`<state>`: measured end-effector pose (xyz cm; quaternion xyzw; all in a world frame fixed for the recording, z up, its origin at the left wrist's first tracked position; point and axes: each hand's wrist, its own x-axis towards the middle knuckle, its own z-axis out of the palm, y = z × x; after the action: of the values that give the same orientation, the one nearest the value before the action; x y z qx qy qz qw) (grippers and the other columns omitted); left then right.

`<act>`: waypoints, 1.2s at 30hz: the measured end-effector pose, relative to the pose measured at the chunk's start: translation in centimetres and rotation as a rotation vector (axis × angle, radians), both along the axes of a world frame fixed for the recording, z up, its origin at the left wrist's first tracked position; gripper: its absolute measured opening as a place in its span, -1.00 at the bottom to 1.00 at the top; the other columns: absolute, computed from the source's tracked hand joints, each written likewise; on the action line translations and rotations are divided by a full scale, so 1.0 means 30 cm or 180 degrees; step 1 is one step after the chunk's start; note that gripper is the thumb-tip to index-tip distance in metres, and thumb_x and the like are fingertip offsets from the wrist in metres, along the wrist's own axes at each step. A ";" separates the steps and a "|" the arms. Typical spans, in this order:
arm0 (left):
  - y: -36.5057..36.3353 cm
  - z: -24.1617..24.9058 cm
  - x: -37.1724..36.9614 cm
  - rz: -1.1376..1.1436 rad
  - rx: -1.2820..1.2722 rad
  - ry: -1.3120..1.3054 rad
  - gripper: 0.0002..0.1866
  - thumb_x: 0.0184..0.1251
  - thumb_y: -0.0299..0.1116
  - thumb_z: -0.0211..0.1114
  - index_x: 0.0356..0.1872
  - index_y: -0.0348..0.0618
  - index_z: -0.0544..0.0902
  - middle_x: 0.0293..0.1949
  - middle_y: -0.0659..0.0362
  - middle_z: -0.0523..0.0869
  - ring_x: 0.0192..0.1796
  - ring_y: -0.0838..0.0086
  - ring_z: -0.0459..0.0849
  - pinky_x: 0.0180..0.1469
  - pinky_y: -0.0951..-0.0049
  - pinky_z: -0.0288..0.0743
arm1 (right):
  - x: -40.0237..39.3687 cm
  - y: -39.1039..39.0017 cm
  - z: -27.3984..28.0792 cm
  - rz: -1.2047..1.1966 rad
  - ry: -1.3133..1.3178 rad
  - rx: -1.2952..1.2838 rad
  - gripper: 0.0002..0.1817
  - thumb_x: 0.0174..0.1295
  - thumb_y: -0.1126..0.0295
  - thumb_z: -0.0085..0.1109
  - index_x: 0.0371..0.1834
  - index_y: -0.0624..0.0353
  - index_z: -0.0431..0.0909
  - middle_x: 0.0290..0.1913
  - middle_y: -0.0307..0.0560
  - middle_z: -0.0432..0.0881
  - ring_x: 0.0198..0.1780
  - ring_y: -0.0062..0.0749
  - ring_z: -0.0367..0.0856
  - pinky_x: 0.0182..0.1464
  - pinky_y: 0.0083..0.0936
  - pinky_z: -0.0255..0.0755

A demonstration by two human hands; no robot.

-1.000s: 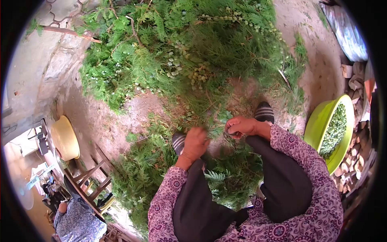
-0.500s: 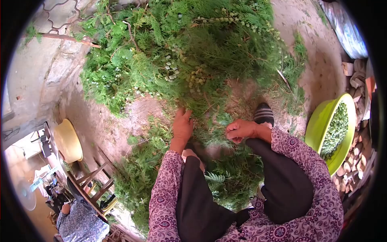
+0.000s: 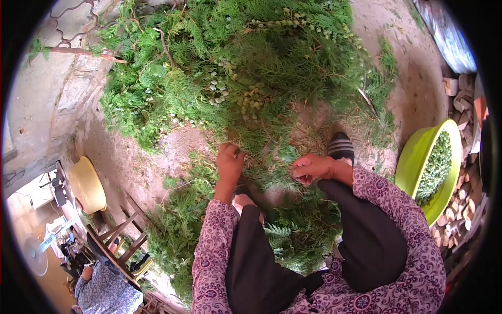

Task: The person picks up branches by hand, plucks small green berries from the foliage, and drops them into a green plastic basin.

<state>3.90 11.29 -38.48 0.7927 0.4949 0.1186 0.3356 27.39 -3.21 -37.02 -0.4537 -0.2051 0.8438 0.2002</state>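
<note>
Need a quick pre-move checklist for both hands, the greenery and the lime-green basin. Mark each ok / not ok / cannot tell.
1. Left hand apart from right hand: ok, visible gap.
2. Both hands' fingers curled: ok.
3. Contents of either grip identified: cannot tell, fingers hide them.
4. Leafy branches in front of the hands: ok, large heap on the ground.
5. Lime-green basin empty: not ok, small green pieces inside.
6. Other person away from the hands: ok, off at lower left.
</note>
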 end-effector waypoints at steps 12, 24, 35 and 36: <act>-0.178 0.156 0.133 -0.0744 -0.1111 -0.1398 -0.80 -0.08 -0.56 0.31 -0.35 -0.23 0.56 -0.18 0.15 0.53 -0.29 0.57 0.52 -0.25 0.60 0.45 | -0.043 0.029 -0.009 -0.1318 0.0913 -0.1280 -0.76 0.18 0.24 0.05 -0.23 0.18 0.42 -0.35 -0.11 0.54 -0.44 -0.49 0.52 -0.44 -0.51 0.47; -0.057 -0.037 -0.079 -0.0181 0.0119 0.0572 -0.67 -0.17 -0.46 0.30 -0.25 -0.13 0.55 -0.16 0.07 0.50 -0.15 0.20 0.50 -0.16 0.34 0.43 | -0.041 0.009 -0.013 -0.0633 0.0505 -0.1064 -0.80 0.15 0.24 0.09 -0.36 0.15 0.47 -0.40 -0.19 0.53 -0.51 -0.60 0.46 -0.68 -0.74 0.25; -0.041 -0.032 -0.049 -0.0312 -0.0053 0.0815 -0.72 -0.16 -0.41 0.29 -0.30 -0.14 0.57 -0.17 0.03 0.50 -0.12 0.13 0.49 -0.11 0.26 0.42 | -0.033 0.005 -0.014 -0.0655 0.0378 -0.1035 -0.78 0.14 0.23 0.11 -0.36 0.16 0.47 -0.43 -0.22 0.53 -0.50 -0.60 0.47 -0.60 -0.70 0.29; -0.041 -0.048 -0.053 -0.0377 0.0111 0.0767 -0.74 -0.15 -0.42 0.29 -0.32 -0.15 0.57 -0.19 0.03 0.50 -0.16 0.14 0.51 -0.14 0.28 0.43 | -0.034 0.006 -0.012 -0.0655 0.0381 -0.1035 -0.78 0.14 0.23 0.11 -0.36 0.16 0.47 -0.43 -0.22 0.53 -0.50 -0.60 0.47 -0.60 -0.70 0.29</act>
<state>2.32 10.08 -39.92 0.8347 0.4819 0.0111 0.2662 26.38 -3.05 -37.37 -0.4476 -0.0064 0.8664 0.2214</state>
